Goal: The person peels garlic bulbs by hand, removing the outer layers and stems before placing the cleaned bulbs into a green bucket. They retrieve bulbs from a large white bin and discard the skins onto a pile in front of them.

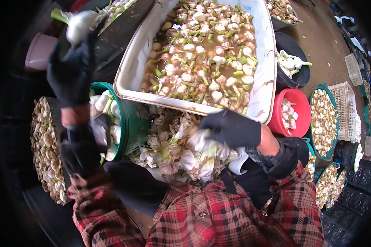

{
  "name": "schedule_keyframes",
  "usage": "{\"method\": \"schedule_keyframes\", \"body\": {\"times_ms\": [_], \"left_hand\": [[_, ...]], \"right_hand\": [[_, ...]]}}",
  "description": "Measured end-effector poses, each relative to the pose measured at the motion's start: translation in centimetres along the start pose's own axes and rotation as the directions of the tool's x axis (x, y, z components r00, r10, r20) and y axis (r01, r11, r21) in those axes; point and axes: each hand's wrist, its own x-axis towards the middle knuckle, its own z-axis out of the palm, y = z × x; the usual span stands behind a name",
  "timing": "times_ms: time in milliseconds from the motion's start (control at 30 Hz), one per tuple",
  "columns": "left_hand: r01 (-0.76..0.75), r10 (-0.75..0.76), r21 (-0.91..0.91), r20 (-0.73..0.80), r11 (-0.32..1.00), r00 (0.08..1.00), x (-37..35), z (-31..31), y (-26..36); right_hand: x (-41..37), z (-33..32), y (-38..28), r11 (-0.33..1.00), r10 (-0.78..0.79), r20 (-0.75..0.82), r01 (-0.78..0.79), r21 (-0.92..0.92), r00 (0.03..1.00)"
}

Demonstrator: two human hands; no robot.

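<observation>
My left hand (72, 72), in a black glove, is raised at the upper left. At its fingertips is a white garlic bulb (80, 29) with a short green stem. My right hand (231, 128), also gloved in black, is curled just below the near rim of the white tub (160, 97). Blurred pale garlic skins (200, 140) show at its fingers, above a heap of loose skins (185, 160) in front of me. Many garlic bulbs with cut green stems float in the tub's brown water.
A green bucket (132, 123) of white bulbs stands at the left. On the right are a red bucket (303, 109) with bulbs, a black bucket (303, 61) and a green-rimmed basket (323, 123) of garlic. A dark trough (123, 31) with bulbs lies at the upper left.
</observation>
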Motion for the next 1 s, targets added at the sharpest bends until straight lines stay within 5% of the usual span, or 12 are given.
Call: {"method": "schedule_keyframes", "body": {"times_ms": [33, 133, 200, 233, 300, 433, 533, 700, 833, 900, 1000], "left_hand": [[0.093, -0.057, -0.209, 0.170, 0.973, 0.984, 0.9, 1.0, -0.1], [0.005, -0.006, -0.063, -0.013, 0.998, 1.000, 0.0, 1.4, -1.3], [-0.042, 0.127, 0.559, -0.115, 0.828, 0.985, -2.3, 1.6, -7.7], [-0.026, 0.209, 0.798, -0.126, 0.603, 0.970, -3.3, 2.1, -10.4], [0.138, -0.040, 0.296, -0.313, 0.945, 0.949, -4.7, 3.1, -13.8], [0.329, -0.132, 0.306, -0.520, 0.893, 0.844, -5.2, 2.2, -17.7], [0.445, -0.174, 0.352, -0.590, 0.823, 0.788, -5.3, 1.5, -18.3], [0.479, -0.174, 0.450, -0.567, 0.753, 0.805, -5.7, 1.1, -19.3], [0.480, -0.137, 0.559, -0.545, 0.676, 0.827, -5.7, 0.8, -20.2], [0.433, -0.070, 0.629, -0.515, 0.646, 0.854, -5.7, 0.4, -21.0], [0.433, -0.030, 0.641, -0.540, 0.634, 0.841, -5.5, 0.2, -22.5]], "right_hand": [[-0.1, -0.4, -1.3, 0.997, -0.077, 0.189, 0.081, -0.013, 0.979], [0.4, -3.7, -0.3, 0.980, 0.086, 0.316, -0.138, 0.144, 0.945], [1.7, -6.2, 4.3, 0.955, 0.281, 0.114, -0.289, 0.063, 0.953], [2.8, -7.7, 6.2, 0.908, 0.381, -0.006, -0.375, -0.185, 0.925], [4.3, -9.2, 11.9, 0.677, 0.503, -0.166, -0.506, -0.534, 0.848], [7.9, -9.1, 18.6, 0.378, 0.712, -0.285, -0.692, -0.615, 0.642], [8.9, -7.3, 20.1, 0.273, 0.622, -0.429, -0.695, -0.665, 0.655], [9.0, -7.2, 20.8, 0.314, 0.625, -0.447, -0.730, -0.607, 0.640], [7.9, -9.3, 18.3, 0.441, 0.619, -0.524, -0.811, -0.384, 0.585], [6.4, -9.9, 13.7, 0.735, 0.547, -0.395, -0.650, -0.195, 0.738], [4.5, -6.9, 9.0, 0.930, 0.332, -0.471, -0.366, 0.021, 0.817]]}}
